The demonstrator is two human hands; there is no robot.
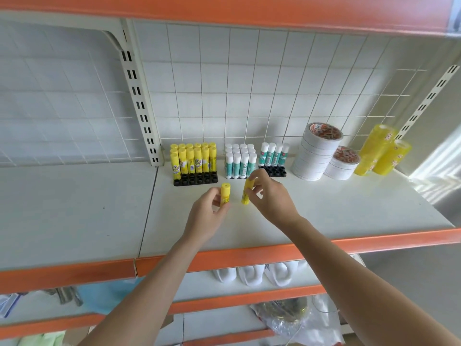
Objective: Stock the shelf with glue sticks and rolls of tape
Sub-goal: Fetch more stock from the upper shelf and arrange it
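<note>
Centre of frame, over shelf [324, 208]: left hand [207, 216] pinching yellow glue stick [225, 193], right hand [269, 196] pinching second glue stick [247, 192]. Judging light, rigid, smooth plastic; gripping mid-barrel, heading toward black tray [195, 179].

A shop aisle is showing itself here: cream metal shelving [324, 208] with orange price-strip edges [224, 258] is standing against a wire grid back panel [249, 83], and glue sticks [192, 159] and stacked tape rolls [316, 153] are sitting in display rows like stock for sale.
</note>
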